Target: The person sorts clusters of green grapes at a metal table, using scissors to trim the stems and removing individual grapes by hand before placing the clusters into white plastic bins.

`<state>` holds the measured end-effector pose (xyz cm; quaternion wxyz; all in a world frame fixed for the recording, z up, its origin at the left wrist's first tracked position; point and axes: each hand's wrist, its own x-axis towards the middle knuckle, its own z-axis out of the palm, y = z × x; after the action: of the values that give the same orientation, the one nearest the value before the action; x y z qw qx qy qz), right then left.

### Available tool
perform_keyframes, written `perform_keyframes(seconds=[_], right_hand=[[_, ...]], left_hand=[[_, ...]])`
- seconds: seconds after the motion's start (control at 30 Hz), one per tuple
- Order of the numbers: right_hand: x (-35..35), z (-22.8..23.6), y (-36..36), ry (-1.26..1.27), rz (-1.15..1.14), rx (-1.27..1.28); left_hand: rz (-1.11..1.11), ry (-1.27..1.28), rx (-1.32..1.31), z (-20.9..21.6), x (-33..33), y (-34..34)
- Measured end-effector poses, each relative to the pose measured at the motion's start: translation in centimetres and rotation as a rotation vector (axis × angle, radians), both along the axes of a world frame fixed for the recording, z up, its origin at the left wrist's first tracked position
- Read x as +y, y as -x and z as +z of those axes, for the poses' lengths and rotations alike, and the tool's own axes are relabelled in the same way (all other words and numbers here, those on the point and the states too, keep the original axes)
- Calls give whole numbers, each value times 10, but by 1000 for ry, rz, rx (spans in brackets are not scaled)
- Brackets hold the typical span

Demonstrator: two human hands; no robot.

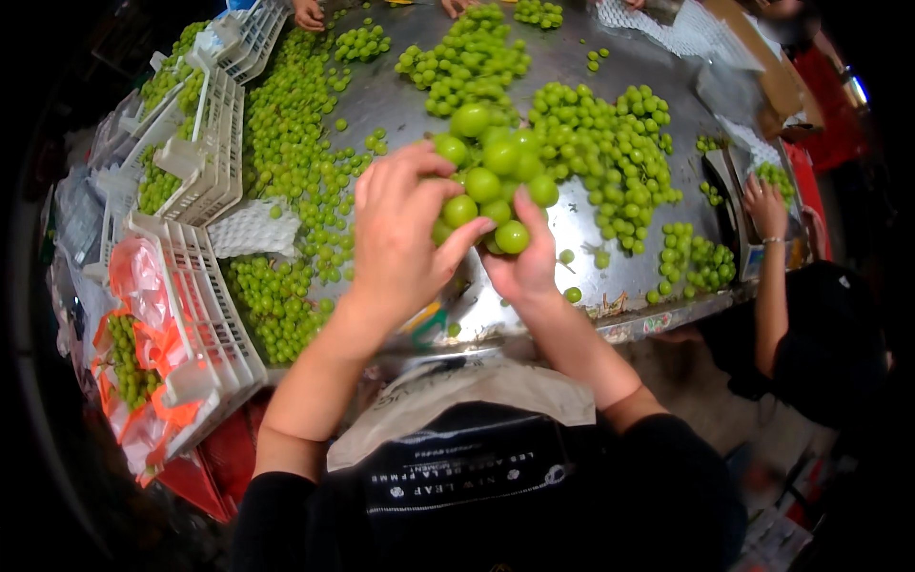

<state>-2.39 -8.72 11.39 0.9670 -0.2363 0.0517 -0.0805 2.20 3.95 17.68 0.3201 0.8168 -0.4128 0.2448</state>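
Note:
A bunch of large green grapes (498, 157) is held up over the metal table (381, 95), close in front of me. My right hand (527, 253) cups it from below and the right, its thumb along the berries. On the left side, my left hand (405, 224) has curled fingers and a thumb against the grapes; its fingertips are partly hidden behind the berries. Beyond the held bunch lies another pile of green grape bunches (467, 62), with more bunches (610, 153) to the right. Loose grapes (295, 133) cover the table's left part.
White plastic crates (205, 315) line the left side, one holding orange-and-pink bags and grapes. White foam netting (253, 229) lies beside them. At the right, a co-worker's hand (765, 205) is at a box with grapes. Other people's hands (308, 14) show at the far edge.

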Motion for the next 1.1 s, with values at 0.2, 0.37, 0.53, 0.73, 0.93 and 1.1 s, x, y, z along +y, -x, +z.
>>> perform_keyframes(seconds=[0.2,0.37,0.53,0.73,0.93,1.1], right_hand=[[-7,-6,4,-116,128,-84],[-18,-26,7,-229,287,-228],[-13,-27,10,-164,303,-187],[-12,-22,9,-139,329,-114],[-13,-12,4,-521,425,-51],[-12,2,2,-510,382,63]], left_hand=[[-13,29,83,11,6,5],[14,217,224,11,22,-10],[24,45,148,14,24,-6],[5,155,259,4,30,-11],[-115,633,653,-20,43,-13],[-67,336,106,-21,47,8]])
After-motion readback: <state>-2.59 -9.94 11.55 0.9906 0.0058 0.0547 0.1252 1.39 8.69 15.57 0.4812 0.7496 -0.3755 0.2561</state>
